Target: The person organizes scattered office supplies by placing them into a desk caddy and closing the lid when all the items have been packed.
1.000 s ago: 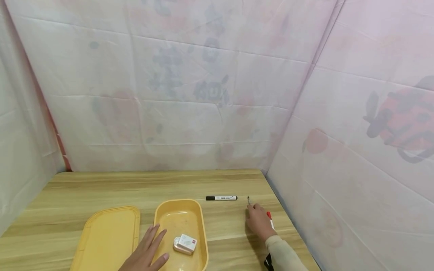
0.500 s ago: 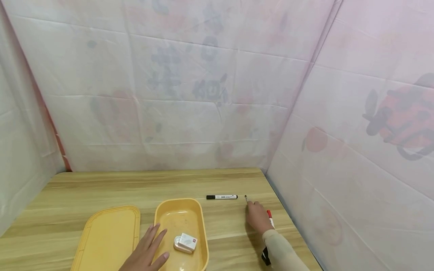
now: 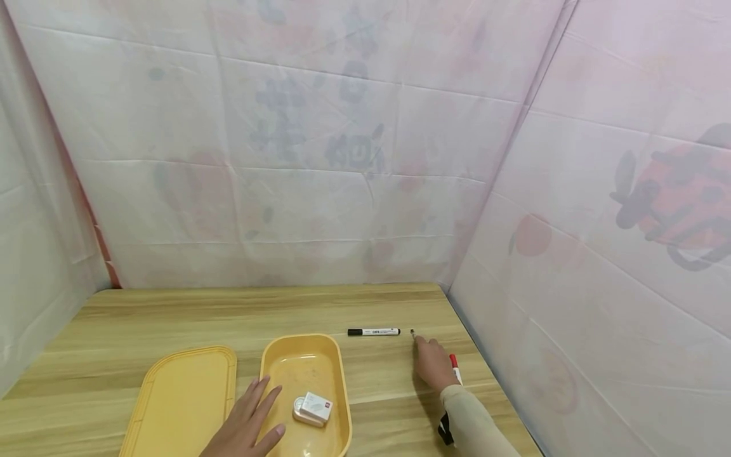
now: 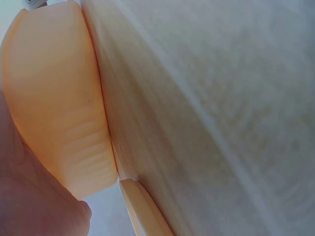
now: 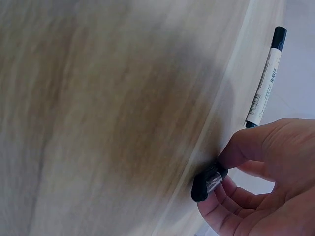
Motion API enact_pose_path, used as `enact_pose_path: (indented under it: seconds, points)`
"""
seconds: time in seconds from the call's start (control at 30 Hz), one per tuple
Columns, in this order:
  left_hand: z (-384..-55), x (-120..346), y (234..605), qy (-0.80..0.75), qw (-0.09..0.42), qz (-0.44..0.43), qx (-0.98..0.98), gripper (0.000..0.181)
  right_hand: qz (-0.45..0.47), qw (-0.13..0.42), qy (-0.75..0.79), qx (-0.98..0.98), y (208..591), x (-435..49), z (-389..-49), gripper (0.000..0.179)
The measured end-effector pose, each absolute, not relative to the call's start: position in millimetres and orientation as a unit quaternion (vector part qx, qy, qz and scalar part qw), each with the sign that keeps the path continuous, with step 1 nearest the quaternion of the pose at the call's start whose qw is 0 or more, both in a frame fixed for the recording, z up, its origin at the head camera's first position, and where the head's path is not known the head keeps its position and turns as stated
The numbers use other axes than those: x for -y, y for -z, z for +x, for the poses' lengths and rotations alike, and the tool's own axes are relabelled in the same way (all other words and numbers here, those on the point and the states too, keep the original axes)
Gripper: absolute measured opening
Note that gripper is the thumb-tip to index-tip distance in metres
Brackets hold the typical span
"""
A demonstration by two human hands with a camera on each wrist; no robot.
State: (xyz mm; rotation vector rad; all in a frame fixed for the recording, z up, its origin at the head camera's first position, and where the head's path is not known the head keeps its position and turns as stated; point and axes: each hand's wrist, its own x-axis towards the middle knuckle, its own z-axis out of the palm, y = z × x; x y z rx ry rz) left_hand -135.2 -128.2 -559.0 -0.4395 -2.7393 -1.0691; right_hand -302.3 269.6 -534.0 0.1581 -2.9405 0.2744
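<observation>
My right hand (image 3: 435,364) is low over the right part of the table. In the right wrist view, its thumb and fingers pinch a small dark thing (image 5: 209,182) with a black rounded end and a silvery strip. The rest of it is hidden in the hand, so I cannot tell its kind. My left hand (image 3: 245,422) rests at the left rim of a yellow plastic box (image 3: 297,365), fingers spread. Inside the box, a small white carton (image 3: 316,406) lies on a rounded, pale case (image 3: 306,419). The left wrist view shows that hand against the box's outer wall (image 4: 54,88).
A yellow lid (image 3: 183,393) lies flat left of the box. Beyond the box's right corner is a black-capped marker (image 3: 374,332). A red-capped marker (image 3: 455,368) lies partly hidden behind the right hand. Printed sheets (image 3: 320,190) stand around the wood-grain table (image 3: 257,311).
The right hand has shifted slightly left and away from the camera, and the end of the small thing has moved left towards the black marker. The left hand stays in place.
</observation>
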Motion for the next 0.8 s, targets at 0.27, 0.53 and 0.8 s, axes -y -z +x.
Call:
enact_pose_path:
  seconds: [0.27, 0.53, 0.8]
  points:
    - [-134.8, 128.0, 556.8, 0.36, 0.074, -0.145, 0.919, 0.063, 0.058, 0.085, -0.099, 0.99, 533.9, -271.4, -302.9, 0.043]
    - [-137.0, 129.1, 552.9, 0.379, 0.052, -0.14, 0.913, 0.063, 0.063, 0.099, -0.114, 0.986, 534.0, -271.5, -303.3, 0.037]
    - [-137.8, 130.0, 552.4, 0.4, 0.032, -0.137, 0.905, 0.064, 0.066, 0.11, -0.134, 0.983, 530.7, -267.8, -299.7, 0.036]
